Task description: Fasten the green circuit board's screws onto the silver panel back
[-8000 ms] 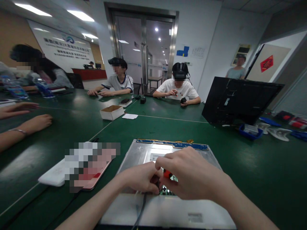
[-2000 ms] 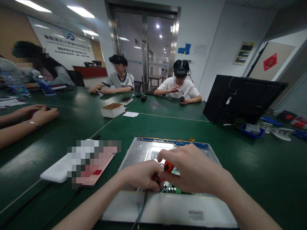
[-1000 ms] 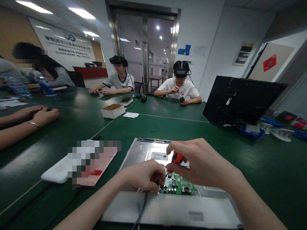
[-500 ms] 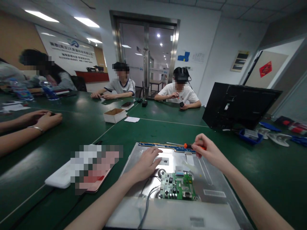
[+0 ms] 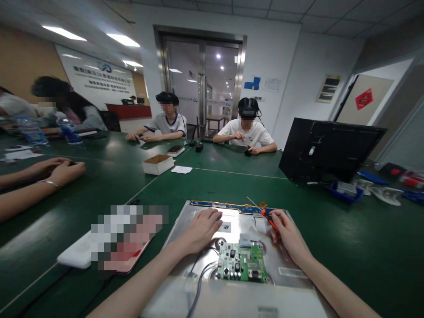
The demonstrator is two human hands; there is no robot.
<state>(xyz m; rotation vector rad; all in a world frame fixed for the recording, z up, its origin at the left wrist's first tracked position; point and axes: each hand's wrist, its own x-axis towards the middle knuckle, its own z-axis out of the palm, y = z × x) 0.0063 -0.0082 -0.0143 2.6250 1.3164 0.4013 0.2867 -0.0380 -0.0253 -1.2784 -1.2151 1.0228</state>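
Note:
A screwdriver (image 5: 266, 214) with an orange and black handle is gripped in my right hand (image 5: 287, 234), its thin shaft pointing up and left past the far edge of a silver display panel (image 5: 185, 229). My left hand (image 5: 203, 227) lies with fingers stretched out on the panel's left part. Between and below my hands sits a green circuit board (image 5: 243, 263), with grey cables (image 5: 199, 287) running from its left side. Along the panel's far edge runs a narrow blue circuit strip (image 5: 228, 206). A flat ribbon connector (image 5: 260, 221) lies near the screwdriver's handle.
A white phone-like slab (image 5: 74, 251) and a pink phone (image 5: 132, 260) lie left of the panel. Further off stand an open white box (image 5: 158, 165) and a black monitor shell (image 5: 327, 150). A blue tray (image 5: 346, 192) is at right. Another person's hands (image 5: 62, 170) rest at left.
My right hand has come nearer and turned the screwdriver, so its shaft now slants up and left instead of lying along the blue strip. My left hand stays on the panel.

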